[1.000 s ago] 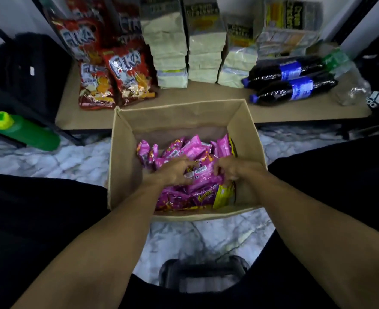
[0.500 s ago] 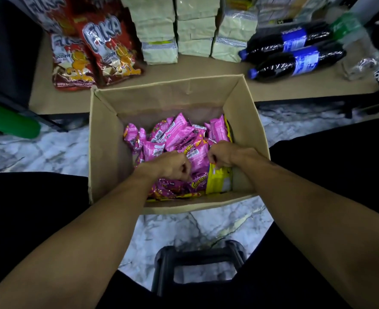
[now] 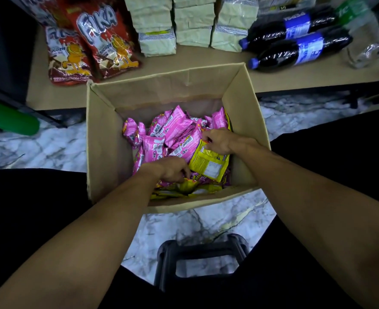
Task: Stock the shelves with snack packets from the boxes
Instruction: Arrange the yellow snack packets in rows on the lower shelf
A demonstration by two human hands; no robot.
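1. Box [image 3: 108,141], open-topped cardboard, sits on the floor between the person's knees, its far edge against a low shelf [image 3: 57,97].
2. Pink packets [image 3: 175,130] fill the far and middle part of the box. Flat yellow packets [image 3: 193,189] lie along its near edge.
3. Right hand [image 3: 217,140], by the box's right wall, pinches the top edge of one yellow packet [image 3: 208,161], which hangs lifted above the heap.
4. Left hand [image 3: 173,170] reaches down at the near edge, fingers curled into the flat yellow packets. Whether it has closed on one cannot be told.
5. On the shelf are red bags [image 3: 104,41] at the left end, pale packs [image 3: 193,23] in the middle, and bottles [image 3: 295,47] lying at the right end.
6. Judgement: the step in hand is gathering packets to carry to the shelf, and most of the box is yet to be moved.
7. To do it well:
   - Take each packet by its sealed edge rather than squeezing the middle, since the contents probably crush.
   - Lift straight up to clear the box walls.
   - Keep like colours together so they go down as one group on the bare strip along the shelf's front edge.
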